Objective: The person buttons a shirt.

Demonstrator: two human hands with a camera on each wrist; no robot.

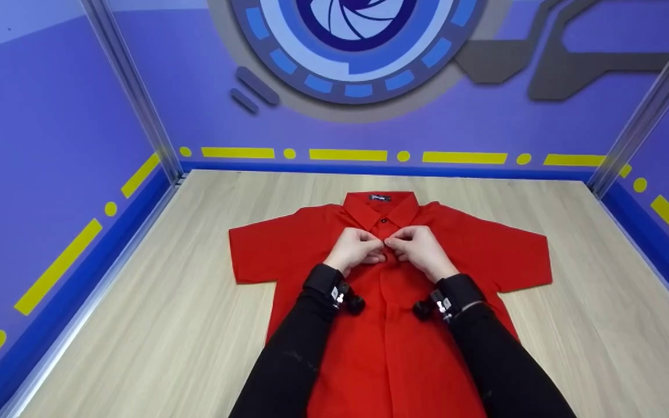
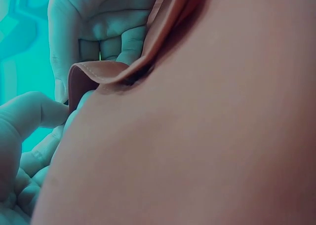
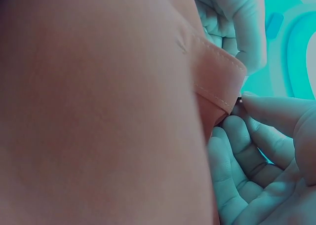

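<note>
A red, short-sleeved, collared shirt (image 1: 358, 342) lies spread, placket (image 1: 386, 302) pinched by left fingers (image 1: 369, 238) and right fingers (image 1: 404, 234).

I can read no text here: the dark label (image 1: 379, 198) in the far collar (image 1: 402, 210) of the red shirt (image 1: 288, 241) bears pale lettering, too small to decipher.

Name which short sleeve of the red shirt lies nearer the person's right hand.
The sleeve at the head view's right; the other sleeve lies at the left, farther away, beyond the left hand.
</note>
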